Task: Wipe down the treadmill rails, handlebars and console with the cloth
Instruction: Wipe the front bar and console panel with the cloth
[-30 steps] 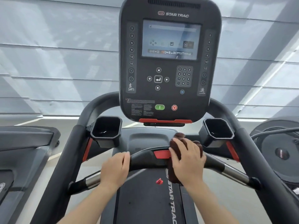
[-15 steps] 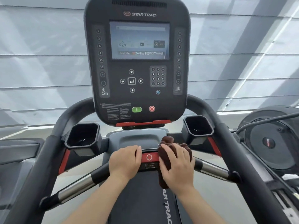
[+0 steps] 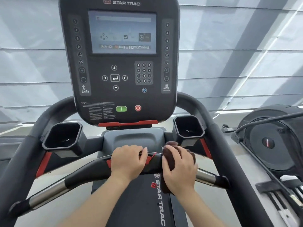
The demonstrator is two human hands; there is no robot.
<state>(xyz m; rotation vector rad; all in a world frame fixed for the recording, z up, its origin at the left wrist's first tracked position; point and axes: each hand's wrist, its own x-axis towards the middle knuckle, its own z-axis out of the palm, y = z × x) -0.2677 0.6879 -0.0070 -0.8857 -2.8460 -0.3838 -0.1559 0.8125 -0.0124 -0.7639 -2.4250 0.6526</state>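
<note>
The black treadmill console (image 3: 119, 63) with its lit screen fills the upper centre. Below it the front handlebar (image 3: 82, 176) runs across, black in the middle with metal grip sections. My left hand (image 3: 127, 161) grips the bar's centre, covering most of the red stop panel. My right hand (image 3: 178, 167) presses a dark brown cloth (image 3: 168, 157) around the bar just right of centre; the cloth's tail hangs below. The left side rail (image 3: 21, 154) and right side rail (image 3: 229, 148) curve down on both sides. A red safety clip (image 3: 153, 184) dangles under the bar.
Two black cup holders (image 3: 63, 137) (image 3: 188, 127) flank the console base. The belt deck (image 3: 144, 202) lies below. Another exercise machine (image 3: 272, 140) with a cable stands at the right. Pale window blinds (image 3: 237, 63) fill the background.
The view has swung, so the console sits left of where it was a second ago. My left hand slid right along the bar onto the red panel; my right hand keeps the cloth on the bar.
</note>
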